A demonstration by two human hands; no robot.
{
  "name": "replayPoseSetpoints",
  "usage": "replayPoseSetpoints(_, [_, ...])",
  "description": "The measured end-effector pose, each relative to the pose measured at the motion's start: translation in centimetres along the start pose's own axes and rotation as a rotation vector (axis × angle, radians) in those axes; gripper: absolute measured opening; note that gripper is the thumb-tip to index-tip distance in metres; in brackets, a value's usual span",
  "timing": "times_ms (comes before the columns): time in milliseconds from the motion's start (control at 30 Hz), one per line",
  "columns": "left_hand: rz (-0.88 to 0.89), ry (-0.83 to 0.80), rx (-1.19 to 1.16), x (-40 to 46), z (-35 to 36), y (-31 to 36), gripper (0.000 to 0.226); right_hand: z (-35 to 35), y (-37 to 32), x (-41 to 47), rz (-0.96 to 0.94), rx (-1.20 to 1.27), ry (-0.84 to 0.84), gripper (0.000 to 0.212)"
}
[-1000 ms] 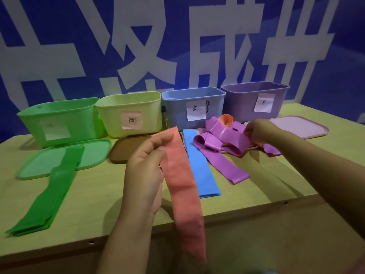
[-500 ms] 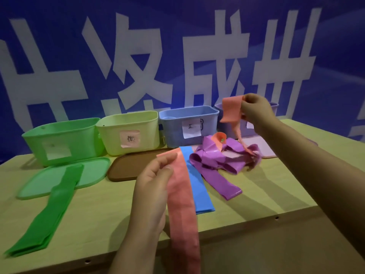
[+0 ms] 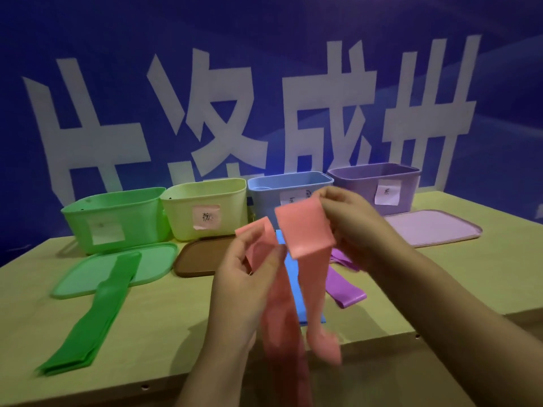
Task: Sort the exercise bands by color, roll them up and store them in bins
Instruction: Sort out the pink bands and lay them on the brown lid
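Sorting is underway: the left hand (image 3: 244, 277) is pinching one pink band (image 3: 282, 318), the right hand (image 3: 343, 218) pinching a second pink band (image 3: 305, 230) just beside it, both dangling below the fingers. Next, I'd say, they're needing stacking, then rolling.

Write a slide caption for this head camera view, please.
Both hands, left and right, each hold a pink band above sorted bands and four bins.

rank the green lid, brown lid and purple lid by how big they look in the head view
1. green lid
2. purple lid, close to the green one
3. brown lid, though the left hand hides its right end
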State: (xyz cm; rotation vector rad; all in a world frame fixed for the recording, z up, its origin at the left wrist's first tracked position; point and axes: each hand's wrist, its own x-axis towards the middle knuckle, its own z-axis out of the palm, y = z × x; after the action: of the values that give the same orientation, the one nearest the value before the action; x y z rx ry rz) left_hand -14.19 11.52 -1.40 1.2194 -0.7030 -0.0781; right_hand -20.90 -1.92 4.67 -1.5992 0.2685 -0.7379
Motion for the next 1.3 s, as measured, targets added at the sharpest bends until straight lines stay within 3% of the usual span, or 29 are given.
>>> replayPoseSetpoints(200, [0.109, -0.056, -0.070, -1.1, -0.3, 1.2, 0.042, 1.8, 1.4, -3.9, 0.070, 0.047, -0.080, 0.021])
replayPoseSetpoints(333, [0.150, -0.185, -0.041, -1.8, -1.1, 1.9, 0.051, 2.0, 2.0, -5.1, 0.065, 0.042, -0.109, 0.022])
replayPoseSetpoints(433, [0.162, -0.269, 0.007, -2.1, -1.3, 2.5, 0.040, 2.0, 2.5, -5.6, 0.029, 0.019, -0.092, 0.028])
replayPoseSetpoints(567, [0.061, -0.253, -0.141, -2.1, -1.2, 2.5, 0.023, 2.4, 3.7, -6.2, 0.008, -0.067, -0.086, 0.026])
replayPoseSetpoints(667, [0.086, -0.171, -0.029, -2.0, -0.8, 2.1, 0.023, 2.3, 4.4, -6.6, -0.036, -0.151, -0.120, 0.005])
replayPoseSetpoints(800, [0.057, -0.069, 0.003, -1.8, -0.7, 1.6, 0.021, 1.9, 4.8, -7.5, -0.198, -0.280, -0.048, 0.017])
replayPoseSetpoints(867, [0.029, -0.059, 0.018, -1.8, -0.8, 1.4, 0.025, 1.7, 4.7, -7.7, -0.285, -0.226, 0.026, 0.021])
replayPoseSetpoints(1067, [0.006, -0.134, 0.096, -2.6, -0.3, 1.6, 0.014, 1.8, 3.3, -7.3, -0.441, -0.054, 0.120, 0.005])
replayPoseSetpoints(1300, [-0.009, -0.148, 0.128, -2.9, -0.6, 1.2, 0.016, 2.5, 3.1, -7.0, -0.396, 0.068, 0.103, 0.003])
